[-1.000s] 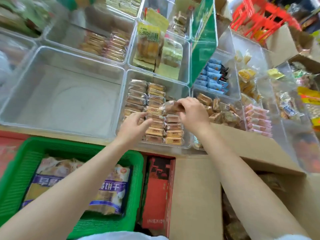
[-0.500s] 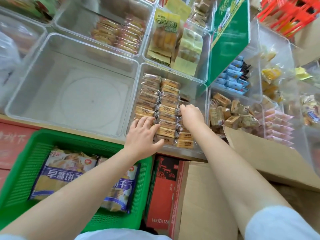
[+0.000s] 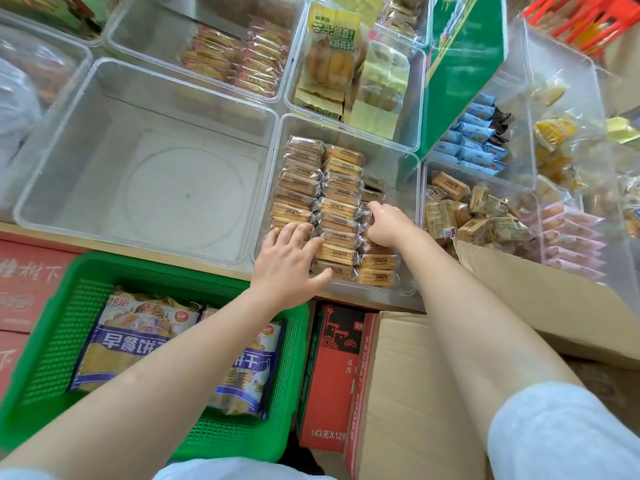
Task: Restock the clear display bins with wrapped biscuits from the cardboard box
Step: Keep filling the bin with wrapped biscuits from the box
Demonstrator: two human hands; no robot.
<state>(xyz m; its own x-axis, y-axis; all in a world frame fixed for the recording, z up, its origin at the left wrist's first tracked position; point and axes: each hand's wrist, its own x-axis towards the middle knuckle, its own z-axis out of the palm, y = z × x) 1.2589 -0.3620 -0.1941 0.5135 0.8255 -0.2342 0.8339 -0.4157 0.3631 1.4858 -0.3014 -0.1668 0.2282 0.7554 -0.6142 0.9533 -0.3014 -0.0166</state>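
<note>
The left hand [image 3: 289, 263] lies flat with straight, spread fingers [image 3: 301, 233] pressing on the near left rows of wrapped biscuits [image 3: 337, 202], which stand in neat columns inside the clear bin [image 3: 403, 161] on the desk [image 3: 114, 245]. The right hand [image 3: 388, 225] reaches into the same bin at the right-hand column, its fingers curled down among the packets; whether they grip one cannot be told. The cardboard box [image 3: 412, 393] stands open below the right forearm, beside a green basket [image 3: 52, 327] holding large biscuit bags [image 3: 138, 344].

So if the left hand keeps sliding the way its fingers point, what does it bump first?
Probably the wrapped biscuits its fingers already rest on, stacked in the clear bin; depth is unclear.
</note>
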